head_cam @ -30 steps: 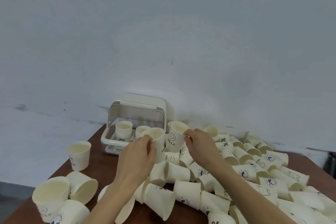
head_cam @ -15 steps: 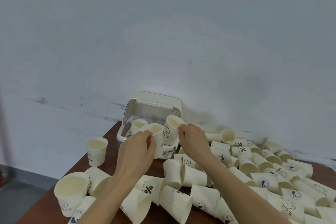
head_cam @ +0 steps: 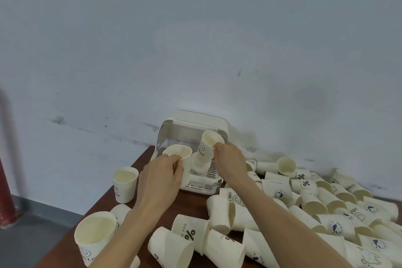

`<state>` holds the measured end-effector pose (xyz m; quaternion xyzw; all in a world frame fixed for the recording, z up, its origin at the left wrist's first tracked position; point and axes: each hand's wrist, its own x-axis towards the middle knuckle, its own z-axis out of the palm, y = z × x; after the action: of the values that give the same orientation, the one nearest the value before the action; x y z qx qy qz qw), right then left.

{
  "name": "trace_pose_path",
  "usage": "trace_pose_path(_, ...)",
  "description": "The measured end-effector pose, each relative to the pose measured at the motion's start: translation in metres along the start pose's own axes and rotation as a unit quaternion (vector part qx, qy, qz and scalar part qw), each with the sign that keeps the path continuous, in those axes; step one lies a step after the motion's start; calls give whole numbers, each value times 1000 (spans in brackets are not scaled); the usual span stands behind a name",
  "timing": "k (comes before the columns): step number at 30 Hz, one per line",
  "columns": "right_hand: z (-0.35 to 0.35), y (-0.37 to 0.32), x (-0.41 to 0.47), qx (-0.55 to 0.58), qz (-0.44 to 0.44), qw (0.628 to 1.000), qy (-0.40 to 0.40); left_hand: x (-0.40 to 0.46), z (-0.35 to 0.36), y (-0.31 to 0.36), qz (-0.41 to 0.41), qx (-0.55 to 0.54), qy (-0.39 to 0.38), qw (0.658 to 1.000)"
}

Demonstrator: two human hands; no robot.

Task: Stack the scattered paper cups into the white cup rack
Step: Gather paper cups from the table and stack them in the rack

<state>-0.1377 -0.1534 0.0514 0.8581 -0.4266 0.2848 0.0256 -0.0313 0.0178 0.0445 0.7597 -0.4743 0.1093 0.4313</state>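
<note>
Both hands have carried their cups forward since a second ago and are now sitting right over the rack, where before they were hovering short of it above the pile.

Left hand is gripping a plain cup by the wall just under the rim, fingers curled round it, mouth up, slightly tilted. Right hand is pinching the rim of a "HELLO" cup, mouth up and leaning back towards the rack lid.

White cup rack is lying directly ahead of both hands, against the wall, lid flipped up. A short stack of cups is standing in it, axis near vertical, right between the two hands and just under the "HELLO" cup.

Key relation: the right hand's cup is sitting almost on the stack's axis, base touching or just above the top rim, I can't tell which. The left hand's cup is beside the stack, offset to the left. So I'm judging the right hand is going first: straighten the lean, drop straight down. Left follows on top.

Scattered cups are lying mostly on their sides across the worktop, to the right of and behind the hands; a few upright ones to the left.
</note>
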Motion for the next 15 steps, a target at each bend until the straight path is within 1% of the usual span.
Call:
trace_pose_path(12,36,2,12,-36,-10,999,-11,12,-3,-13,-5,18,20,1000)
trace_pose_path(15,43,4,14,-39,-15,999,-28,15,-3,-15,-6,23,23,999)
